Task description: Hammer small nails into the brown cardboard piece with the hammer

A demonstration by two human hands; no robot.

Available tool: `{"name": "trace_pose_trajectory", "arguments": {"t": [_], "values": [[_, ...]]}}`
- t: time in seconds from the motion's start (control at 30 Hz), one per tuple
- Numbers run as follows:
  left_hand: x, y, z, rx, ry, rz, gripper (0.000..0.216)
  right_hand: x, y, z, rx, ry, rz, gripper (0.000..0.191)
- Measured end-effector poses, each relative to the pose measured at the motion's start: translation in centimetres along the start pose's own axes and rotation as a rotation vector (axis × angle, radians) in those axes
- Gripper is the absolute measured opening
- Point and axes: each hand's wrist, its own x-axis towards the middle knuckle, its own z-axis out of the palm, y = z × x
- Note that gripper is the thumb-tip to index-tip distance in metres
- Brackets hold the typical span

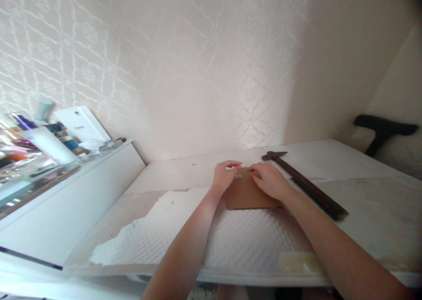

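A brown, flat rectangular board (pixel 252 196) lies on the white table, over a white quilted sheet. Small silvery pieces (pixel 238 175), too small to name, show near its far left part. My left hand (pixel 227 175) is at the board's far left side, its fingers curled and drawn together. Across from it, my right hand (pixel 268 177) rests over the right side with thumb and fingertips pinched. Whatever either hand holds is hidden or too small to make out. A hammer (pixel 306 181) with a dark wooden handle lies just right of my right hand, head toward the wall.
The white quilted sheet (pixel 148 234) has a torn left edge. At the left, a white cabinet (pixel 75 203) holds tubes, bottles and a white box (pixel 82 123). A black T-shaped handle (pixel 384 126) stands beyond the table's right edge. A patterned wall (pixel 204 71) rises behind.
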Motion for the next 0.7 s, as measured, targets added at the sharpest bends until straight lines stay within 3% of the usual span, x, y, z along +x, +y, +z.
{"name": "trace_pose_trajectory", "arguments": {"t": [0.33,0.7], "values": [[-0.41,-0.19,0.28,0.286,-0.145,0.031,0.019,0.01,0.18,0.19,0.008,-0.016,-0.021,0.025],[-0.36,-0.32,0.26,0.258,-0.161,-0.01,0.016,-0.04,0.17,-0.11,0.004,-0.028,-0.001,0.023]]}}
